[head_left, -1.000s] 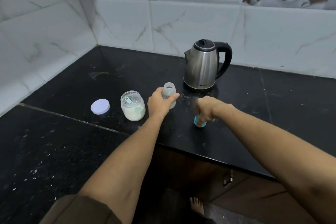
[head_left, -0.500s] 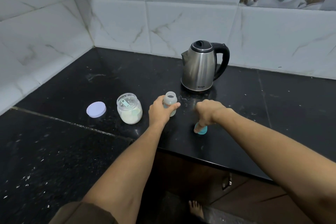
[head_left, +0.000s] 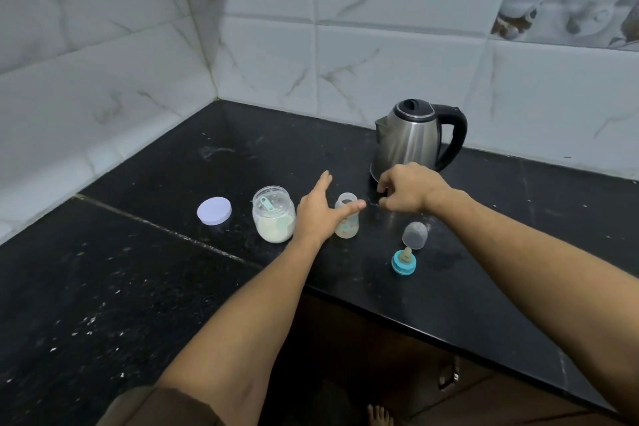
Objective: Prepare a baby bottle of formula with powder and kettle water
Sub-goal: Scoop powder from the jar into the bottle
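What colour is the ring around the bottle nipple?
Teal blue; the nipple ring shows clearly in the head view.

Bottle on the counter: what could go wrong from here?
The open bottle stands upright with the left hand spread beside it; a brush from the thumb could tip it. The teat ring and clear cap sit loose near the counter edge, close to the right forearm, which might sweep them off.
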`<state>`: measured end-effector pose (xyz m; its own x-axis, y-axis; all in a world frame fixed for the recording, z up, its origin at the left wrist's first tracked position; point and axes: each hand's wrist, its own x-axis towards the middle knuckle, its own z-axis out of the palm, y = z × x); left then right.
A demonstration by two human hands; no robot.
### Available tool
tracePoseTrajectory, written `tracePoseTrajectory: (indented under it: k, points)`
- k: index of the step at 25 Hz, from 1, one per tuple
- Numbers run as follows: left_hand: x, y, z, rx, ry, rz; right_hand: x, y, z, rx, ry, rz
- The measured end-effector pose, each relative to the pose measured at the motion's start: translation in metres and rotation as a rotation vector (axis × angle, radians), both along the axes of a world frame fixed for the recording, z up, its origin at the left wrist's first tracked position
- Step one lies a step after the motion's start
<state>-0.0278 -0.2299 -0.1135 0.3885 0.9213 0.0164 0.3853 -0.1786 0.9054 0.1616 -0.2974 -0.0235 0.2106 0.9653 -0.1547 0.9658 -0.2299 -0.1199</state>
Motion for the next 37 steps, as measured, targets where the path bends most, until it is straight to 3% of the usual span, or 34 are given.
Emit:
tracePoseTrajectory:
  k: [3,6,11,15,19,25,31,37]
  points:
    - [-0.015,0.007,0.038,0.231,-0.032,0.148,-0.026,0.022,0.022,0.217,0.134,-0.006]
    - [-0.054,0.027,0.052,0.422,0.013,0.362,-0.064,0.052,0.03,0.261,0.245,0.078]
    - [-0.117,0.038,0.032,0.223,0.149,0.333,-0.122,0.094,0.017,0.098,0.293,0.279]
    - [-0.135,0.036,0.013,-0.004,0.199,0.21,-0.155,0.114,-0.006,0.004,0.182,0.366]
    - [-0.132,0.041,-0.001,-0.076,0.254,0.174,-0.168,0.126,-0.023,-0.087,0.04,0.397]
    - [-0.122,0.045,-0.012,-0.045,0.195,0.233,-0.165,0.145,-0.046,-0.209,0.126,0.273]
    - [-0.117,0.045,0.003,0.059,0.156,0.205,-0.164,0.149,-0.052,-0.07,0.25,0.16]
    - [-0.122,0.047,0.021,0.255,0.266,0.183,-0.159,0.15,-0.028,-0.021,0.241,0.277]
